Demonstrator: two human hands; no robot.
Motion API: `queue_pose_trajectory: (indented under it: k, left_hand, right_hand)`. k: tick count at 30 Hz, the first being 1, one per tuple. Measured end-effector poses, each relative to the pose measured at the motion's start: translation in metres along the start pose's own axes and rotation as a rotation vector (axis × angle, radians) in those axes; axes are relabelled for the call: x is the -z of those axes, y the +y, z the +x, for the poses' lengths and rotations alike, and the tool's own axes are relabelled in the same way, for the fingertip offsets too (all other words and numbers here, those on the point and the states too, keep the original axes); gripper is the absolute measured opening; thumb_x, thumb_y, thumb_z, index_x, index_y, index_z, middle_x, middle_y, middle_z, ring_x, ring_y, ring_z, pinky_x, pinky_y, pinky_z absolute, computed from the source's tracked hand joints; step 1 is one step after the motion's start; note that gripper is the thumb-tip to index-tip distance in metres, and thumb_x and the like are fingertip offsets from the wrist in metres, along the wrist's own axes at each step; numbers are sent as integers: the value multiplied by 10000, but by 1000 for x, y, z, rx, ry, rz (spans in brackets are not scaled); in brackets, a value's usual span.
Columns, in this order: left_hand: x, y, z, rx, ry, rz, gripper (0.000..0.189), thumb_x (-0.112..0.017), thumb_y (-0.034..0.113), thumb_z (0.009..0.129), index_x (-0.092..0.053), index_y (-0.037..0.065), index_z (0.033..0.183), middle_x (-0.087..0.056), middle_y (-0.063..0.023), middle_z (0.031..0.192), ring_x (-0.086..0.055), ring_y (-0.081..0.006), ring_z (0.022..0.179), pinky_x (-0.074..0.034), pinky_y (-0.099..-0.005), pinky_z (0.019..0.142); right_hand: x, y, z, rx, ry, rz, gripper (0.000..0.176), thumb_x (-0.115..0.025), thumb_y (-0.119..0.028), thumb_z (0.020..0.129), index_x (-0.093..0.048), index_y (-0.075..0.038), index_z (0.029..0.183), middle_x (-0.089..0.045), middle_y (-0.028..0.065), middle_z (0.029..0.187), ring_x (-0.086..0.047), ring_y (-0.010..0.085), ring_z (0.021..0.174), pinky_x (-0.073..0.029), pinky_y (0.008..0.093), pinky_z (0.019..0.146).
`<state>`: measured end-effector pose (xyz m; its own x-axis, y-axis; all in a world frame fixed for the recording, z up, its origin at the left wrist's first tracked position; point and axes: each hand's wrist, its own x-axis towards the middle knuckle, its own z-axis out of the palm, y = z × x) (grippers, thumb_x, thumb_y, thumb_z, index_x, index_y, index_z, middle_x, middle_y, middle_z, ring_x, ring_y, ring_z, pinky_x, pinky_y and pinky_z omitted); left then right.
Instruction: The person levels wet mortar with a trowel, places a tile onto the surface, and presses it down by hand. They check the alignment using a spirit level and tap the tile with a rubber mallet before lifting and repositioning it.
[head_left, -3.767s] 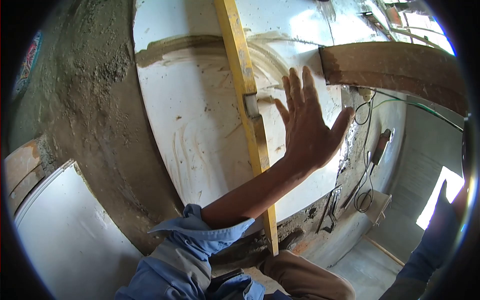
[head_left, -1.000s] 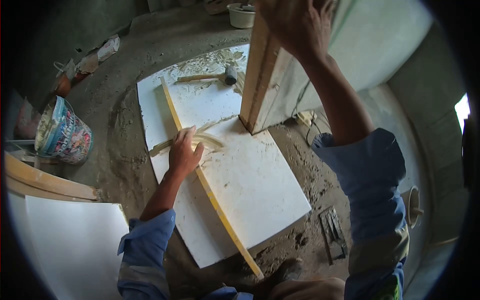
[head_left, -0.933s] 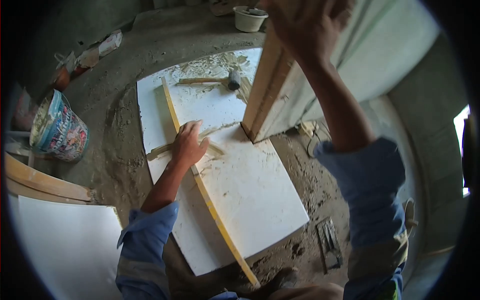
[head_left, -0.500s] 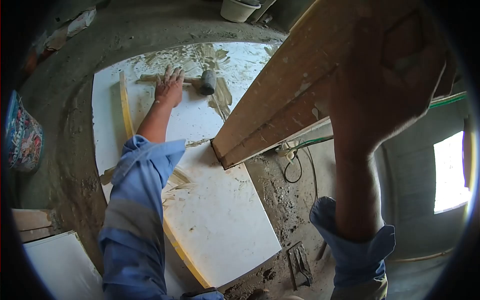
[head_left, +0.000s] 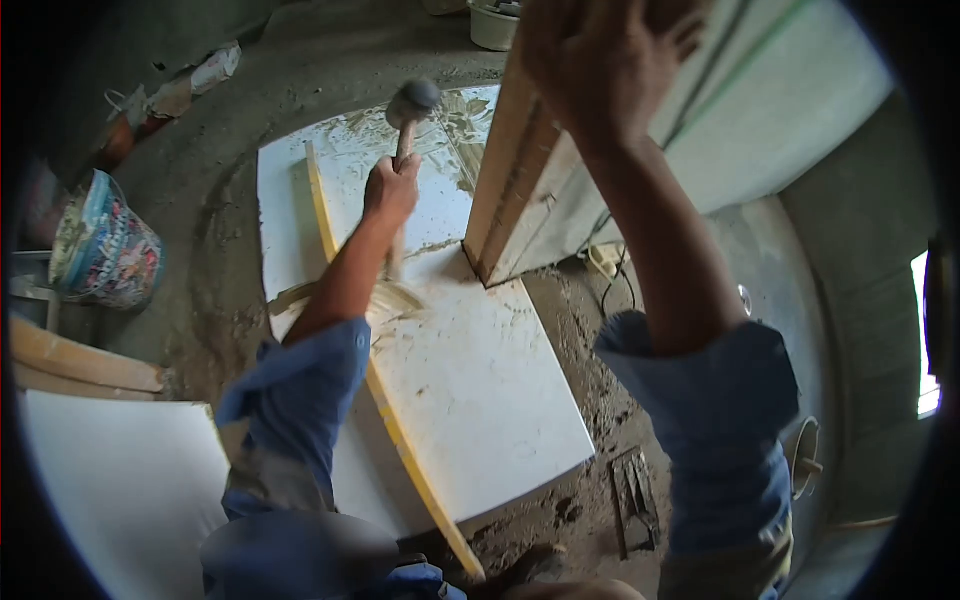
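My left hand (head_left: 391,190) is closed around the handle of a rubber mallet (head_left: 412,102), whose dark head is raised above a white slab (head_left: 480,380) smeared with mud-coloured paste. At the top of the head view, my right hand (head_left: 605,75) is wrapped on the upper part of a tall wooden board (head_left: 512,180). The lower end of that board stands on the slab's right side, and its top runs out of view. Some of my right fingers are hidden or cut off by the frame edge.
A yellow-edged strip (head_left: 405,445) runs along the slab. At left stand a printed bucket (head_left: 115,245) and a white panel (head_left: 120,480). A dark metal tool (head_left: 633,500) lies on the muddy floor at lower right, with a cable (head_left: 607,265) beyond it. A white tub (head_left: 493,25) is at the back.
My left hand lay spread on the mallet's handle; now it has picked the mallet up, head raised. My right hand and the board appear farther left, and the view has shifted.
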<state>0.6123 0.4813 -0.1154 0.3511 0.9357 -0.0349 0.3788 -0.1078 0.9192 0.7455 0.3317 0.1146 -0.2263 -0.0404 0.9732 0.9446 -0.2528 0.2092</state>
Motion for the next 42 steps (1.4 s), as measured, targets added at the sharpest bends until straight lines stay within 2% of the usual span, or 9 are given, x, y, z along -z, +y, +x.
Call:
queue_pose_trajectory:
  k: [2, 8, 15, 16, 21, 26, 30, 34, 42]
  left_hand:
    - [1, 26, -86, -1, 19, -472, 407, -633, 424, 970, -523, 36, 913, -570, -46, 732, -579, -148, 534, -490, -313, 483]
    - [-20, 22, -277, 75, -304, -690, 272, -700, 263, 948, -599, 29, 1042, -688, -43, 890, -658, -115, 803, -539, -265, 724]
    - [-82, -15, -333, -229, -632, -292, 509, -606, 463, 991, -578, -7, 1185, -684, -158, 1055, -683, -265, 1027, -530, -396, 904]
    - [-87, -23, -320, -174, -628, -128, 684, -522, 606, 977, -543, 19, 1328, -602, -249, 1286, -537, -367, 1295, -397, -512, 1088]
    - [-93, -77, -273, -290, -353, 912, 1237, -726, 780, 645, -253, 125, 1583, -149, -158, 1663, -115, -399, 1530, -147, -814, 1070]
    - [-95, -56, -268, -168, -434, 984, 1281, -745, 776, 627, -203, 141, 1597, -130, -147, 1669, -96, -389, 1535, -175, -798, 1083]
    - [-95, -51, -265, -98, -480, 995, 1297, -754, 772, 617, -185, 146, 1601, -112, -131, 1675, -94, -386, 1536, -187, -807, 1073]
    - [-95, -44, -263, -66, -504, 990, 1307, -759, 771, 607, -185, 146, 1601, -104, -127, 1677, -93, -383, 1536, -197, -811, 1068]
    - [-93, -44, -264, -65, -503, 983, 1304, -752, 776, 616, -174, 147, 1602, -82, -118, 1682, -86, -378, 1538, -189, -798, 1086]
  right_hand:
    - [40, -8, -1, -122, -238, 55, 548, -767, -282, 824, -557, -73, 1285, -587, 203, 1160, -593, 389, 1044, -514, 461, 826]
    - [301, -77, -138, -740, -1462, 575, 768, -754, -248, 843, -375, -31, 1474, -606, 245, 1221, -646, 427, 1044, -530, 513, 873]
    - [384, -68, -200, -1232, -1350, 311, 288, -688, -257, 939, -585, -42, 1101, -662, 180, 813, -646, 318, 658, -500, 427, 592]
    - [384, -57, -198, -1365, -1466, 278, 286, -685, -294, 954, -593, -30, 1012, -634, 149, 734, -607, 249, 594, -472, 401, 558]
    - [394, -35, -211, -1394, -1268, 341, 416, -602, -378, 1004, -493, -8, 847, -479, 73, 597, -445, 127, 550, -377, 353, 489]
    - [395, -38, -233, -1294, -1039, 493, 335, -527, -319, 1025, -484, -5, 917, -499, 116, 587, -519, 205, 503, -402, 380, 478]
    - [386, -47, -278, -1150, -1601, 77, 360, -536, -350, 1021, -463, -3, 951, -614, 261, 676, -610, 497, 634, -470, 523, 552]
    - [378, -51, -245, -1227, -1295, 184, 322, -565, -315, 1009, -452, -19, 949, -633, 287, 725, -621, 514, 672, -469, 569, 575]
    - [396, -61, -257, -1241, -1475, 102, 314, -566, -314, 1000, -453, -22, 984, -648, 300, 773, -629, 523, 739, -481, 573, 638]
